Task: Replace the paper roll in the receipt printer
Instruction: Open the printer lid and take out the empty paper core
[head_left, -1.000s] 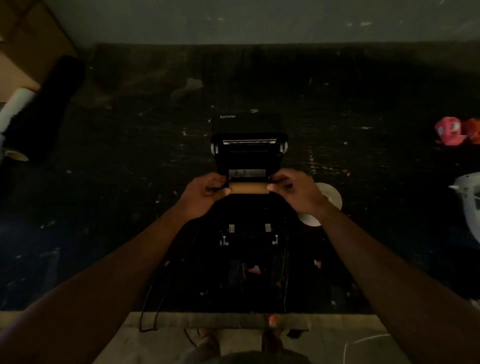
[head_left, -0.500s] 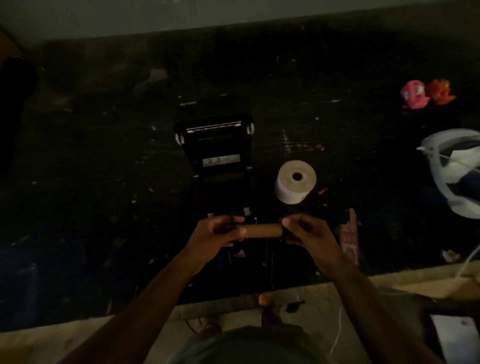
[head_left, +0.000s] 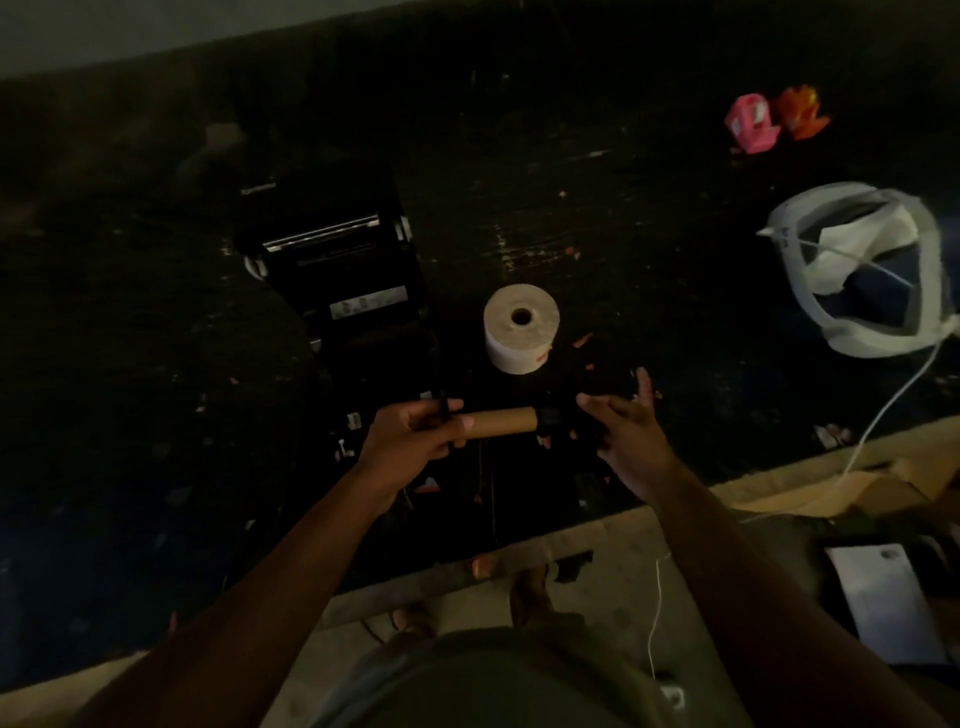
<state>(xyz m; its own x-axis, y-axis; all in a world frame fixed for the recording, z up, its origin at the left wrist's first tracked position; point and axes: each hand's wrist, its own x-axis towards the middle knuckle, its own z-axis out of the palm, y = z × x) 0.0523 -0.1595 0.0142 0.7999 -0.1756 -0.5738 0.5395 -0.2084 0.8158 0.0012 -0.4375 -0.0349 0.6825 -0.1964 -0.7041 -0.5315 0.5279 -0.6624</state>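
The black receipt printer (head_left: 337, 260) stands open on the dark table, its lid tilted back. A full white paper roll (head_left: 521, 330) stands on end to its right. My left hand (head_left: 415, 431) grips the left end of an empty brown cardboard core (head_left: 504, 421), held level above the table in front of the printer. A dark cap shows on the core's right end. My right hand (head_left: 623, 426) hovers just right of the core with fingers spread, off it and holding nothing.
A white headset-like device (head_left: 852, 270) with a white cable lies at the right. Pink and orange small objects (head_left: 774, 119) sit at the far right. Cables hang over the table's near edge (head_left: 519, 556). A white sheet (head_left: 888, 603) lies lower right.
Both hands lifted the core out of the printer and drew it toward me. My right hand has since let go of the core's right end and opened. The view has swung to the right.
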